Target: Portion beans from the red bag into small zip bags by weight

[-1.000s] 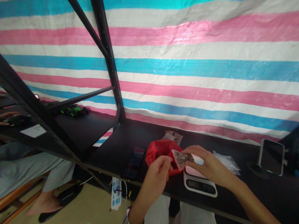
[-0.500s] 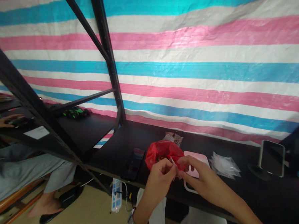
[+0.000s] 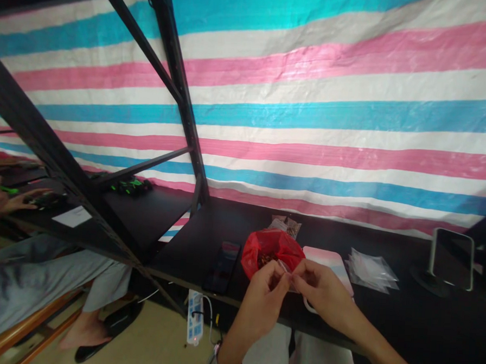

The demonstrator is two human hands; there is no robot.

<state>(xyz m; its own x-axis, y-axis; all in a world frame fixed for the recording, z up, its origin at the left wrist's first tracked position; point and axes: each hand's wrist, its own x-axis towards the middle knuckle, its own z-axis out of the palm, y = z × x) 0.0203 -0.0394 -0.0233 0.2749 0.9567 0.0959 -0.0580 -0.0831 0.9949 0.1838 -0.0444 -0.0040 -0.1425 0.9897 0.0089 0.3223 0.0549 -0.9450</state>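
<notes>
Striped sheeting [image 3: 331, 119] backs the black table [image 3: 225, 219]; left hand [image 3: 266, 297] and right hand [image 3: 322, 290] pinch a small bag [image 3: 283, 267].

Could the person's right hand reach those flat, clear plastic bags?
Probably yes: the flat, clear plastic bags lie uncovered right of the right hand, though it is pinching something small, mostly hidden.

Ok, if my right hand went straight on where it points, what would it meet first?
Most likely your left hand: its fingertips are right in front of the right hand, at a small plastic bag. The red bag seems next, though depth is unclear.
</notes>
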